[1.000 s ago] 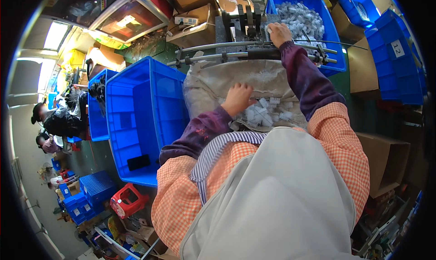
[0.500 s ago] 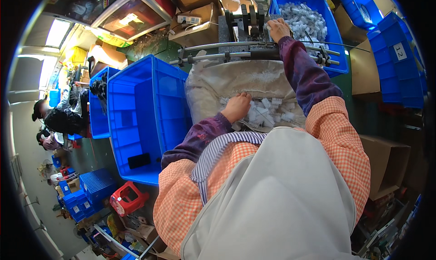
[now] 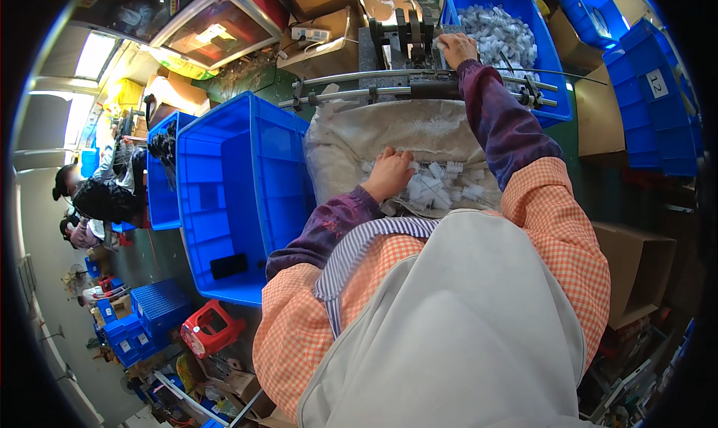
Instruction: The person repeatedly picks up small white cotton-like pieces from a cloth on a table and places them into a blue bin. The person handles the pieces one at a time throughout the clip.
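Observation:
My left hand [image 3: 388,175] is over the left part of a pile of white and clear ribbed plastic pieces [image 3: 435,188]. Its fingers are curled, and whatever they hold is hidden beneath them. The pile rests on a beige cloth [image 3: 374,129] spread before my body. Reaching forward, my right hand [image 3: 456,50] is at the right side of a dark metal machine [image 3: 400,46]. The fingers there are bent and closed at the machine's edge; the thing in them is too small to name.
A blue bin [image 3: 516,1] full of similar pieces stands beyond my right hand. Metal rods [image 3: 359,76] cross before the machine. A large blue crate [image 3: 258,196] with a dark object inside stands at left. A red stool [image 3: 212,328] and cardboard box [image 3: 632,271] flank me; people sit far left.
My left hand has shifted slightly up and its fingers have separated a little at the pile's edge. My right hand stays at the machine, having moved only slightly.

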The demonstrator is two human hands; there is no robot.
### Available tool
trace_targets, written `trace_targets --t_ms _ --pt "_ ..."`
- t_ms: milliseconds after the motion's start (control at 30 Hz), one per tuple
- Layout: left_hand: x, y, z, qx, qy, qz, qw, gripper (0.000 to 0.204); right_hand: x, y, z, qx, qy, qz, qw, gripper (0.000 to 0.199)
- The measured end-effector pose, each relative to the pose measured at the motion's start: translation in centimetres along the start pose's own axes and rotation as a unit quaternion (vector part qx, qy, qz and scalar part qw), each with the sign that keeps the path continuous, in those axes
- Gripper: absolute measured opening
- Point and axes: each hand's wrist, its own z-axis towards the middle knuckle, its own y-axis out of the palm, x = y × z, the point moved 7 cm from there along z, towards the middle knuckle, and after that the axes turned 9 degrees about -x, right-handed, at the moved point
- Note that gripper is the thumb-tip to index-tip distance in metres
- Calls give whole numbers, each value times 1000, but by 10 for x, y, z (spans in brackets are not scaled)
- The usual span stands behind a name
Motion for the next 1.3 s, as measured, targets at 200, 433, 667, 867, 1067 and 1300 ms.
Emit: trace_targets --t_ms 200,433,667,867,1067,1300 --pt "4 -2 0 -5 8 -12 1000 26 8 1 1 -57 71 -36 995 25" --pt "8 -25 -1 72 -15 13 997 22 6 -19 -29 -21 103 -104 989 30" --pt "20 -56 1 105 0 -2 994 21 -27 1 -21 27 63 -101 993 24" --pt "15 -57 0 140 37 -84 986 21 -49 6 -18 20 60 -78 995 26" --pt "6 -65 -4 162 70 -138 975 19 -11 -1 -22 -18 72 -90 993 28" --pt "18 -85 3 178 77 -162 968 14 36 -15 -9 -78 79 -137 984 25"
